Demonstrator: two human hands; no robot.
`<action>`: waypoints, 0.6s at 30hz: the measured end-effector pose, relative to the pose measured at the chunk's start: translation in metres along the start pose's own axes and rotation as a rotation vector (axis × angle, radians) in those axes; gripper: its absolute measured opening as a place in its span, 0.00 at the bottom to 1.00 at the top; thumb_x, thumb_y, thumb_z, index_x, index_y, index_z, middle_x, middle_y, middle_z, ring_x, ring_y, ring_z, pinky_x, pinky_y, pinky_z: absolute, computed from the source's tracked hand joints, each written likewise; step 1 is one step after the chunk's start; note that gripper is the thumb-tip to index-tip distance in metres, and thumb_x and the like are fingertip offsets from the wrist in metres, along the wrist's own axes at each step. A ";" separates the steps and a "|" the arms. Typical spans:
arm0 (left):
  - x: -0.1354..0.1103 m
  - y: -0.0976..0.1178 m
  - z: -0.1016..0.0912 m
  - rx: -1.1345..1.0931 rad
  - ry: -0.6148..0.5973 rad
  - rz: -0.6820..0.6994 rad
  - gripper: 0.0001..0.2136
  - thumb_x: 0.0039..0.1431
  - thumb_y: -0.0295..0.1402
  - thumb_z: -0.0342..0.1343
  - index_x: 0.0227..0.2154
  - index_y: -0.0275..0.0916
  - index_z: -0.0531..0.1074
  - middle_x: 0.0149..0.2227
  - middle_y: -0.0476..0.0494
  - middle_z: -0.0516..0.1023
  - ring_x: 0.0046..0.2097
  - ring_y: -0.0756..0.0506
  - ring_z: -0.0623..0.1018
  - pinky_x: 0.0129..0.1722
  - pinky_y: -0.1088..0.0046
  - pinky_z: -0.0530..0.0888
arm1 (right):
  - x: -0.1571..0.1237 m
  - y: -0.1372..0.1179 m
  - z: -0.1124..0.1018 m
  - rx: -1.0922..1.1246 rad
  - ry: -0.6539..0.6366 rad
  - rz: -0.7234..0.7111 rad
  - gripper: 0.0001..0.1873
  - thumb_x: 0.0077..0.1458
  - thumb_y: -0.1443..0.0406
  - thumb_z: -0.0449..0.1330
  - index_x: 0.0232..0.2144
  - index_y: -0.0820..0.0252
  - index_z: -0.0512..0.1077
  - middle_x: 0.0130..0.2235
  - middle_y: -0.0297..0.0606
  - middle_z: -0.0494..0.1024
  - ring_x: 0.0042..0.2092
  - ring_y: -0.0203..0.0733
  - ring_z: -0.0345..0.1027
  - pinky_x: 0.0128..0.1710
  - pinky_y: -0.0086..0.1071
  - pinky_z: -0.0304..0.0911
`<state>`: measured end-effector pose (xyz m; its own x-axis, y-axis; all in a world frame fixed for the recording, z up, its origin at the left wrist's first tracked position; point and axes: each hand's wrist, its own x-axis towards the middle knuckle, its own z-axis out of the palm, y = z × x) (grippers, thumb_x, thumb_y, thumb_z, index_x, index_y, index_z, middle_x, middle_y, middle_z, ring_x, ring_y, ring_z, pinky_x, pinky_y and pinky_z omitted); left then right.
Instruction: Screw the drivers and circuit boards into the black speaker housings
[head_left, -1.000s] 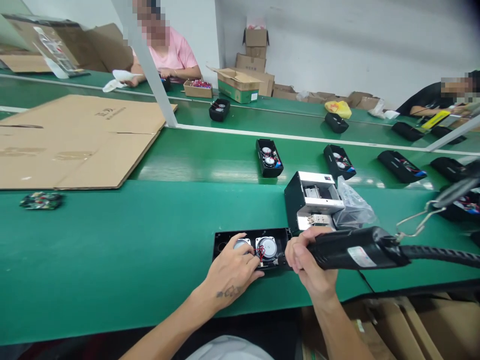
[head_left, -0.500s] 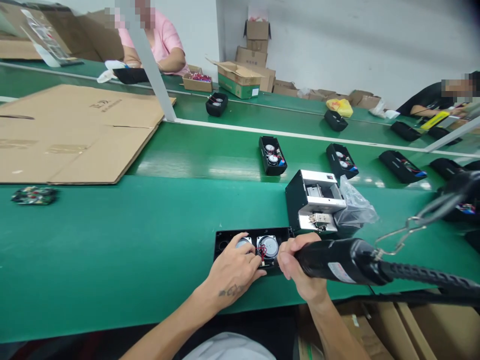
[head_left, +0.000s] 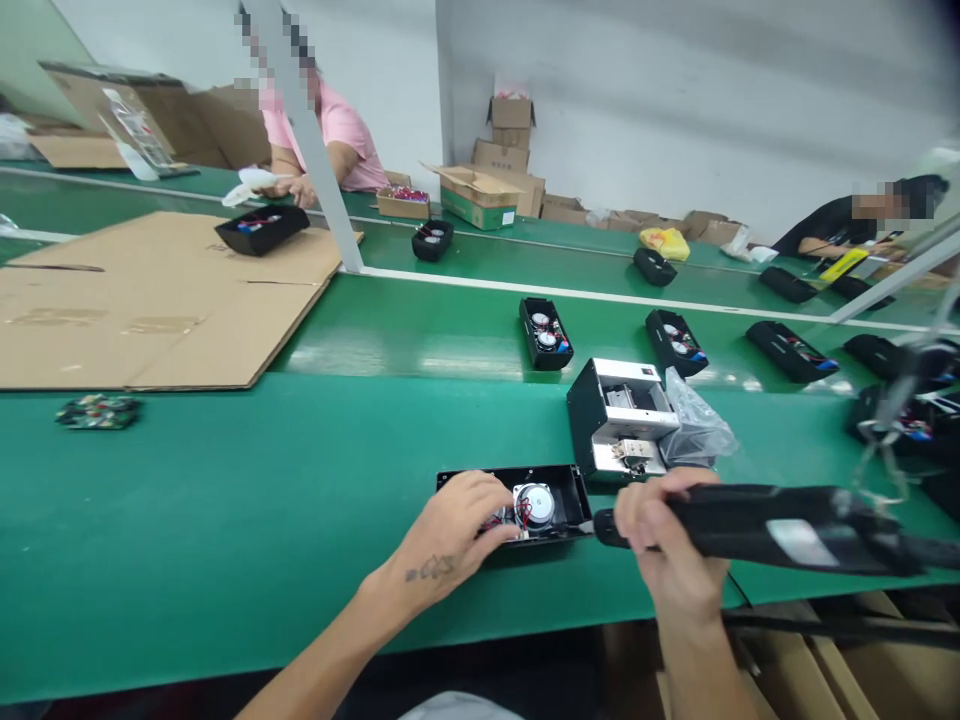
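Observation:
A black speaker housing (head_left: pixel 559 489) lies open on the green bench in front of me, with a round silver driver (head_left: pixel 533 504) and red wires inside. My left hand (head_left: pixel 450 530) rests on the housing's left half, fingers curled down over it. My right hand (head_left: pixel 667 545) is wrapped round a black electric screwdriver (head_left: pixel 772 525), held nearly level, its tip pointing left at the housing's right end. A cable runs off the tool to the right.
A black-and-white box-shaped device (head_left: pixel 619 418) with a clear plastic bag (head_left: pixel 694 425) stands just behind the housing. More black housings (head_left: pixel 545 333) ride the belt beyond. Flat cardboard (head_left: pixel 150 300) lies at left, a small circuit board (head_left: pixel 97 410) near it. Two people sit at the far side.
My right hand has drawn the screwdriver back to the right and levelled it. My left hand has slid over the housing's left driver. A black housing now lies on the cardboard at the far left.

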<state>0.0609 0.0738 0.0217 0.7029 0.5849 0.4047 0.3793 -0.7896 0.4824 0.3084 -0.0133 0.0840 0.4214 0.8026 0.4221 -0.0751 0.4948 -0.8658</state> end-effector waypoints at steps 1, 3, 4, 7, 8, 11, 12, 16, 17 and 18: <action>0.001 -0.007 -0.008 -0.004 0.028 -0.035 0.13 0.78 0.42 0.55 0.53 0.41 0.77 0.52 0.41 0.85 0.57 0.41 0.80 0.61 0.60 0.75 | 0.006 -0.002 -0.010 -0.004 0.090 -0.006 0.13 0.63 0.63 0.70 0.46 0.51 0.70 0.22 0.21 0.66 0.20 0.33 0.60 0.24 0.30 0.60; 0.004 -0.025 -0.021 0.012 0.021 -0.116 0.15 0.78 0.43 0.54 0.57 0.42 0.76 0.55 0.40 0.84 0.58 0.39 0.81 0.60 0.60 0.76 | 0.017 0.002 -0.031 -0.112 0.276 0.030 0.19 0.59 0.61 0.74 0.48 0.53 0.72 0.23 0.21 0.67 0.21 0.33 0.60 0.25 0.31 0.61; 0.007 -0.035 -0.025 0.008 -0.027 -0.151 0.16 0.78 0.44 0.54 0.59 0.43 0.75 0.56 0.40 0.84 0.57 0.39 0.82 0.58 0.61 0.77 | 0.021 0.008 -0.042 -0.205 0.341 0.056 0.23 0.56 0.60 0.76 0.49 0.55 0.73 0.25 0.23 0.70 0.23 0.34 0.63 0.28 0.33 0.64; 0.016 -0.061 -0.025 -0.071 -0.245 -0.194 0.18 0.76 0.45 0.54 0.62 0.46 0.75 0.53 0.43 0.86 0.51 0.40 0.84 0.48 0.68 0.79 | 0.024 0.035 -0.072 -0.482 0.421 0.080 0.33 0.49 0.54 0.79 0.54 0.57 0.73 0.41 0.37 0.81 0.39 0.46 0.77 0.44 0.43 0.73; 0.020 -0.069 -0.023 -0.107 -0.294 -0.197 0.18 0.75 0.44 0.53 0.61 0.47 0.76 0.51 0.44 0.87 0.50 0.40 0.84 0.46 0.69 0.79 | 0.021 0.045 -0.080 -0.551 0.427 0.053 0.37 0.48 0.53 0.79 0.56 0.57 0.72 0.48 0.42 0.81 0.47 0.52 0.78 0.50 0.48 0.73; 0.033 -0.090 -0.016 -0.275 -0.284 -0.326 0.16 0.69 0.46 0.58 0.54 0.49 0.82 0.47 0.46 0.87 0.50 0.39 0.83 0.46 0.69 0.78 | -0.004 0.073 -0.095 -0.729 0.499 -0.058 0.40 0.50 0.50 0.76 0.61 0.54 0.71 0.56 0.49 0.77 0.55 0.58 0.74 0.56 0.53 0.72; 0.039 -0.099 -0.016 -0.331 -0.257 -0.393 0.16 0.65 0.47 0.61 0.51 0.48 0.83 0.45 0.46 0.87 0.49 0.39 0.83 0.46 0.69 0.78 | -0.016 0.082 -0.096 -0.761 0.550 -0.081 0.36 0.51 0.50 0.75 0.59 0.54 0.73 0.52 0.48 0.78 0.50 0.56 0.75 0.52 0.52 0.74; 0.074 -0.144 -0.032 -0.399 -0.137 -0.581 0.22 0.53 0.50 0.66 0.46 0.42 0.84 0.30 0.48 0.84 0.34 0.41 0.82 0.32 0.71 0.76 | -0.057 0.120 -0.090 -0.581 0.579 -0.018 0.25 0.55 0.47 0.71 0.48 0.55 0.77 0.33 0.38 0.78 0.31 0.48 0.75 0.32 0.40 0.75; 0.085 -0.157 -0.039 -0.396 -0.087 -0.624 0.23 0.52 0.51 0.67 0.45 0.40 0.83 0.27 0.49 0.82 0.31 0.42 0.81 0.30 0.71 0.74 | -0.062 0.129 -0.086 -0.547 0.561 0.015 0.24 0.55 0.46 0.71 0.45 0.55 0.78 0.30 0.37 0.77 0.27 0.46 0.73 0.28 0.38 0.73; 0.097 -0.170 -0.047 -0.393 -0.027 -0.672 0.24 0.50 0.51 0.68 0.44 0.39 0.82 0.25 0.50 0.80 0.29 0.42 0.80 0.29 0.72 0.73 | -0.065 0.136 -0.083 -0.527 0.540 0.040 0.24 0.55 0.44 0.71 0.43 0.56 0.80 0.29 0.37 0.77 0.25 0.45 0.71 0.25 0.37 0.71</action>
<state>0.0369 0.2733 0.0153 0.4142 0.9059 -0.0883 0.4915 -0.1409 0.8594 0.3458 -0.0258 -0.0835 0.8217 0.4750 0.3149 0.2857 0.1349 -0.9488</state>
